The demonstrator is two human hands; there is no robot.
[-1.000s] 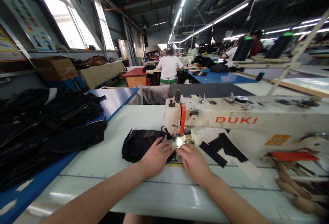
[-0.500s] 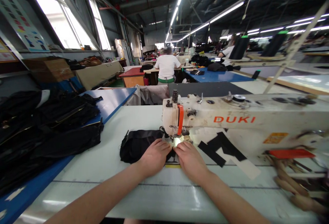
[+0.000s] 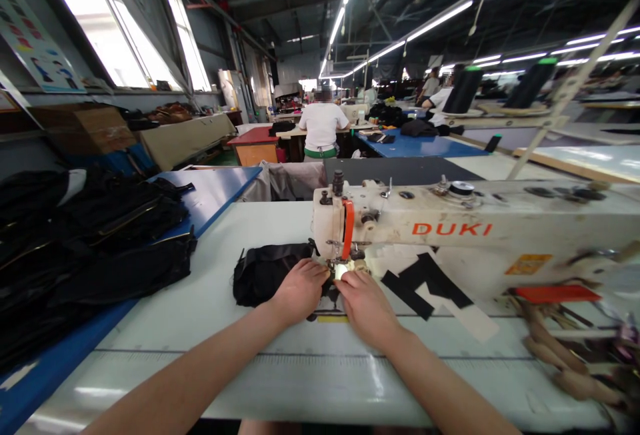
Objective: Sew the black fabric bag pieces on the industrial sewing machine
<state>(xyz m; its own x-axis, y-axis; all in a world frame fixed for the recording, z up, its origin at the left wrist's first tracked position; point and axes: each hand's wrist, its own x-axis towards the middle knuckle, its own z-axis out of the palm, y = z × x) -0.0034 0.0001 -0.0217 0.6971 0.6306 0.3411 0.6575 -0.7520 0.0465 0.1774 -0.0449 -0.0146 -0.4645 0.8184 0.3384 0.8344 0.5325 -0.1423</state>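
A white sewing machine (image 3: 390, 212) with orange lettering stands in front of me, its small lamp lighting the needle area. My left hand (image 3: 303, 290) is closed, with its fingers bunched over the edge of a bulky black fabric piece (image 3: 267, 272), just left of the presser foot. Close beside it, my right hand (image 3: 364, 303) also has its fingers pressed together at the fabric edge, in front of the needle. Both sets of fingertips and the needle area hide the exact grip. The bulk of the black fabric lies left of the machine head.
Black fabric strips (image 3: 435, 282) and white pieces lie under the machine arm. A heap of dark garments (image 3: 90, 242) covers a blue table (image 3: 220, 202) at left. A ruler strip (image 3: 425, 358) runs along the front. A person in a white top (image 3: 323, 125) sits ahead.
The camera view has shifted slightly. Both hands stay by the needle, and the fabric under them appears pulled a little farther toward the machine, baring more of the plate between the hands.
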